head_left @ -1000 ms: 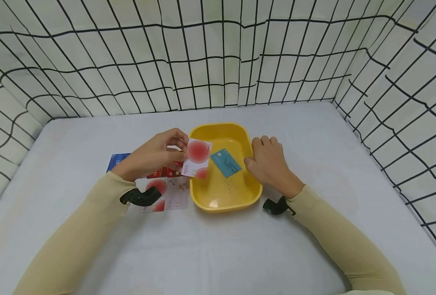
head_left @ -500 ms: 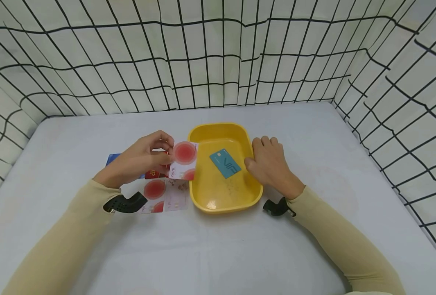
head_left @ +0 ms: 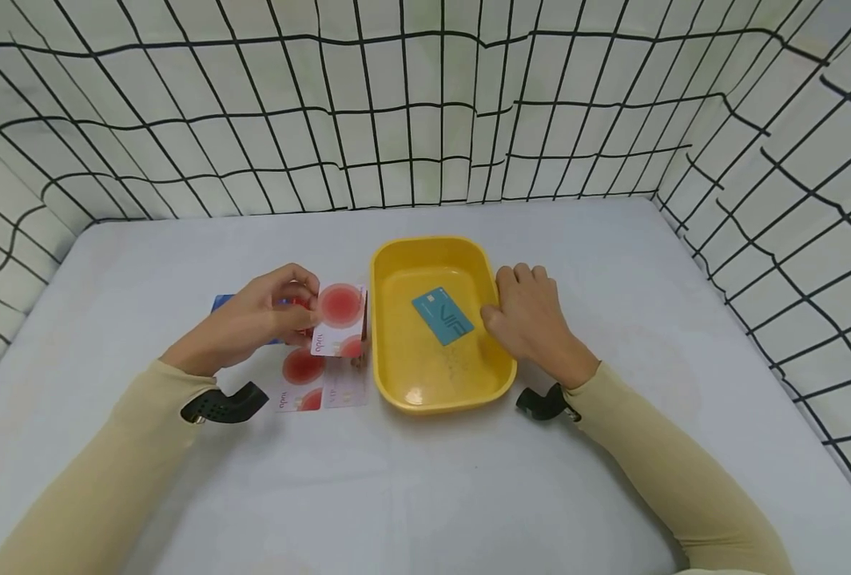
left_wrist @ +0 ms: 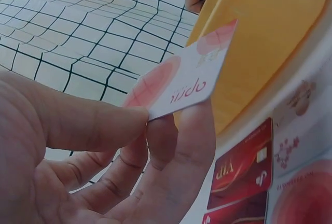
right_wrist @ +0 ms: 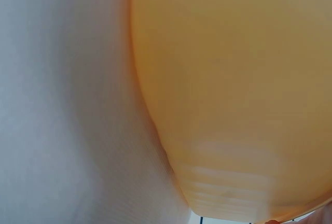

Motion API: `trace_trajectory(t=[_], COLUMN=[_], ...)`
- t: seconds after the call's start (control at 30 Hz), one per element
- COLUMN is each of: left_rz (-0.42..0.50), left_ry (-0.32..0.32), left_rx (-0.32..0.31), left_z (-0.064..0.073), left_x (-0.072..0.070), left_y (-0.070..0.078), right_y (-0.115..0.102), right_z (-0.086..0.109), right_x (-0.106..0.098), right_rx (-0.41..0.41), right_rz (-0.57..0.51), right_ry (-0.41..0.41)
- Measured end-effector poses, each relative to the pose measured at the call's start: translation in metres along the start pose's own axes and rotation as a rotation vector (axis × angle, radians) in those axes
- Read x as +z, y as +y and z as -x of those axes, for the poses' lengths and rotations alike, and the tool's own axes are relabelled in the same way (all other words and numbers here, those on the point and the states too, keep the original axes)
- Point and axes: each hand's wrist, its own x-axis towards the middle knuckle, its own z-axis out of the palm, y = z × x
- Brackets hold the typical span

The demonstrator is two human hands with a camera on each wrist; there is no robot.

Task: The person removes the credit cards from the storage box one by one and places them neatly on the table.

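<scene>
In the head view my left hand (head_left: 260, 315) pinches a white card with red circles (head_left: 340, 319) between thumb and fingers, tilted above other cards and just left of the yellow tray (head_left: 425, 391). The left wrist view shows the thumb on the near edge of this card (left_wrist: 189, 81), fingers behind it. My right hand (head_left: 533, 315) grips the right rim of the tray, fingers curled over it and thumb on the inner side. A teal VIP card (head_left: 443, 316) lies flat in the tray. Only a sliver of right fingers shows in the right wrist view, beside the tray wall (right_wrist: 233, 89).
Under and beside my left hand lie a blue card (head_left: 220, 302), a second red-circle card (head_left: 302, 369) and a pale pink card (head_left: 344, 390). Red VIP cards (left_wrist: 241, 164) lie next to them. A black wire grid (head_left: 411, 120) stands around the white table.
My left hand has drawn back to the left with the red-circle card, from over the tray's left rim to above the cards on the table. The right hand keeps its place on the rim.
</scene>
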Motion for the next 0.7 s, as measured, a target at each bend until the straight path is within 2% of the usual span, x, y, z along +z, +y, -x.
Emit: trace_trajectory(t=[0.27, 0.5, 0.7], left_rz=[0.019, -0.018, -0.054], left_ry=[0.000, -0.004, 0.003], left_rx=[-0.014, -0.024, -0.065], left_z=[0.005, 0.012, 0.016], left_x=[-0.008, -0.018, -0.023], left_y=[-0.013, -0.025, -0.037], right_y=[-0.001, -0.001, -0.001], right_z=[-0.001, 0.000, 0.000], right_x=[-0.001, -0.001, -0.001], right_rx=[0.010, 0.006, 0.005], right_rz=[-0.003, -0.003, -0.009], right_ry=[-0.008, -0.002, 0.002])
